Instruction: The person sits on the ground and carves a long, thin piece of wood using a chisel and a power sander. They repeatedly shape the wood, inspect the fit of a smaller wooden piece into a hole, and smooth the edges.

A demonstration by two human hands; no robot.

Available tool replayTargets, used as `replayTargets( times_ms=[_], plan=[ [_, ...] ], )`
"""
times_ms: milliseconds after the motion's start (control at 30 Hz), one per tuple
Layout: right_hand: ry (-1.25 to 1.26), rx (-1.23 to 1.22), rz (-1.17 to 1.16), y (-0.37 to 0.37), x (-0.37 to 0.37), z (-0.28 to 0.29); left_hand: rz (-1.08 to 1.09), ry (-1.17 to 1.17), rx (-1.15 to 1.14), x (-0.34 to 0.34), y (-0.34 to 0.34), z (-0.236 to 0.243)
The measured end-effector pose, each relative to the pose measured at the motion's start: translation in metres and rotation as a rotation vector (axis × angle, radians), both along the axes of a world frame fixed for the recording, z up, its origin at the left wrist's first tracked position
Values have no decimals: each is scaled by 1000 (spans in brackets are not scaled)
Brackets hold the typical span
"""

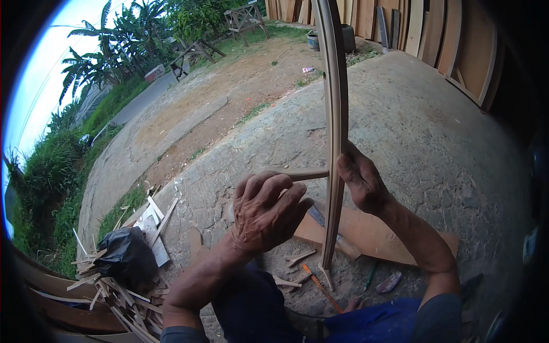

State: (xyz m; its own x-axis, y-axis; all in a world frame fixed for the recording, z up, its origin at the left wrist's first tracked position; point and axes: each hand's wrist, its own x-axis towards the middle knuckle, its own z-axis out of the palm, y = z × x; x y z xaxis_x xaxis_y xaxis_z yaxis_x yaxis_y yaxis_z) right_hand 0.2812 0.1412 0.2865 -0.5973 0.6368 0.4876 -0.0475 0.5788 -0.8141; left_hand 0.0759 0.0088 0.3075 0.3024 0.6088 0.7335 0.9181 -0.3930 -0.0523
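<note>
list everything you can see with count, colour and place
Long wooden strip: one, light brown, upright in right hand
Short wooden piece: one, pale, at left hand
Board: one, brown, on ground beyond strip's foot
Bladed tool: one, dark, at board
Marked stick: one, orange, near strip's foot
Thin stick: one, green, near board
Plastic bag: one, black, lower left
Wood scraps: many, pale, around bag
Bucket: one, bluish, top centre
Leaning planks: many, brown, upper right
Wooden stands: two, greyish-brown, upper left
Plants: many, green, left
Left hand: one, bare, centre
Right hand: one, bare, on strip
</note>
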Motion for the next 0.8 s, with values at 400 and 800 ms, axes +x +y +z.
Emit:
replayTargets(
  times_ms=[400,800],
  plan=[
    [-169,-110,158,-5,-11,-13,-378,-715,-1180,-21,25,-25],
    [-354,-455,186,-17,-6,-10,-573,-1056,-1167,-23,23,-53]
  ],
)
